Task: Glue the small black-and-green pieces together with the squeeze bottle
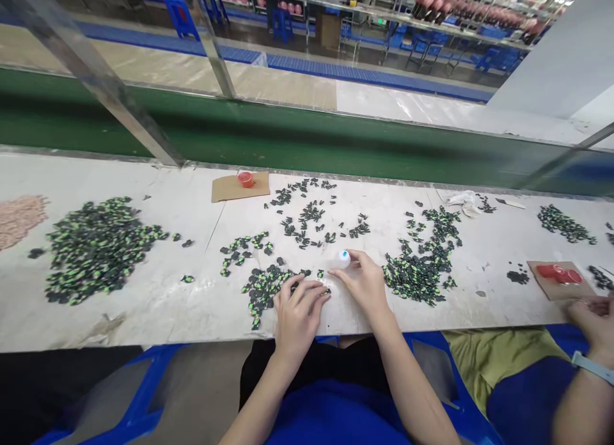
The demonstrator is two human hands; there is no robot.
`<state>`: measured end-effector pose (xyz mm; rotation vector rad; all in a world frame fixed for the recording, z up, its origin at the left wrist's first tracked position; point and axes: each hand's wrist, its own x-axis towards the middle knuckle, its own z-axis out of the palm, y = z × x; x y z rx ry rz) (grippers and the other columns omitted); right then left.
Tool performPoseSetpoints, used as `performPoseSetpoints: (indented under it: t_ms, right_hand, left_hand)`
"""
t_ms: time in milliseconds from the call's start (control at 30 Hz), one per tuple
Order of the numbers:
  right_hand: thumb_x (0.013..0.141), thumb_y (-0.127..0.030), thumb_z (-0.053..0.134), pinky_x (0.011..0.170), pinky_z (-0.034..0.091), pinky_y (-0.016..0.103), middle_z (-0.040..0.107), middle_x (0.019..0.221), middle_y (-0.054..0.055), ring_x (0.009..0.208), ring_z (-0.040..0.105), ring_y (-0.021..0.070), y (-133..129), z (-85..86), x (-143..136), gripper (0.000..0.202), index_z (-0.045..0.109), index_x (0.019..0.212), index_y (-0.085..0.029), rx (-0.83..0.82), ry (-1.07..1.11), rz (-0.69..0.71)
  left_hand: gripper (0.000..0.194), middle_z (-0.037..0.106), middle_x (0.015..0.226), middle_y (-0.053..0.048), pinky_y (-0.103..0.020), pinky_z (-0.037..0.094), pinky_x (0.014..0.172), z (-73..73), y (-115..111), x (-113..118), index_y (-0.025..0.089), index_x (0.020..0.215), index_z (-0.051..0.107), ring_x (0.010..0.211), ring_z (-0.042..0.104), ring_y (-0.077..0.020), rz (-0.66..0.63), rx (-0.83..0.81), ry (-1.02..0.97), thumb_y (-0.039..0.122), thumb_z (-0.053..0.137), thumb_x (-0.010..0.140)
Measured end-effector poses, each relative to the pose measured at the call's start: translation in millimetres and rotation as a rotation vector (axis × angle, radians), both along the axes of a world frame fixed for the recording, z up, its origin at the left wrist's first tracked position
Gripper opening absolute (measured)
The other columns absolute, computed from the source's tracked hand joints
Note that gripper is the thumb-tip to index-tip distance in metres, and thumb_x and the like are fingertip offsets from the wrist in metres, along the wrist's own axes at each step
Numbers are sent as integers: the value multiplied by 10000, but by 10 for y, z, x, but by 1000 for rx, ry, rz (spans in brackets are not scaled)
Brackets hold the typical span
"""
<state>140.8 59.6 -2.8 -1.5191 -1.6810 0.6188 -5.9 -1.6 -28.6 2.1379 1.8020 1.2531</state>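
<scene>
In my right hand is a small white bottle with a blue tip, held between thumb and fingers just above the table. My left hand is to its left, fingers bent, with a small black part at its fingertips. Under and beside that hand lies a pile of small black-and-green parts. One black-and-green piece sits alone between my hands. Farther back, slim black pieces are scattered in loose groups.
A large black-and-green heap lies left, another right. A red cup stands on cardboard. At the right edge, a co-worker's hand is beside red containers. A green belt runs behind the table.
</scene>
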Motion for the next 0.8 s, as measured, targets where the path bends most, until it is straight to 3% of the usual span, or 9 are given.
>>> performPoseSetpoints:
  t_ms: [100,167,333,533,667,800]
  right_hand:
    - [563,-255,864,777,540,349,714,1034,79,849,673,228,68,87,132,601,652,1123,-204,-64,-130,68]
    - [581,-227,852,795,530,361,707,1054,76,874,665,236,146,177,275,618,652,1166,-227,-94,-233,57]
    - [731,-135,706,881,470,358,722,1023,73,950,649,241,516,343,497,297,740,1010,-231,-161,-412,-143]
    - [700,-148,738,686,478,263,726,763,24,730,670,181,920,249,401,98,741,781,-203,-287,-375,-185]
    - [738,-129,694,697,473,281,713,752,57,746,662,199,929,300,394,55,697,710,-176,-270,-378,-206]
    - [846,-168,568,683,493,299,698,775,87,756,660,209,659,483,456,109,676,833,-161,-222,-356,-231]
  left_hand:
    - [110,742,859,-18,-390,309,831,3,-15,-26,223,874,690,1020,540,-271,-30,28,-33,230,584,902]
    - [107,746,834,-5,-393,292,840,5,-25,-43,232,887,683,1019,551,-268,-58,34,-57,236,579,907]
    - [139,748,783,-5,-394,285,835,0,-31,-53,229,911,682,976,579,-260,-80,86,-103,235,543,928]
    - [174,745,797,-11,-384,293,814,-40,-38,-62,235,971,687,968,585,-250,-93,135,-87,191,524,930]
    - [218,745,852,-15,-382,311,807,-66,-44,-98,257,997,696,972,586,-241,-101,133,-93,153,520,922]
    - [199,742,839,-9,-385,353,809,-18,-49,-132,269,969,701,969,589,-233,-117,80,-200,181,530,921]
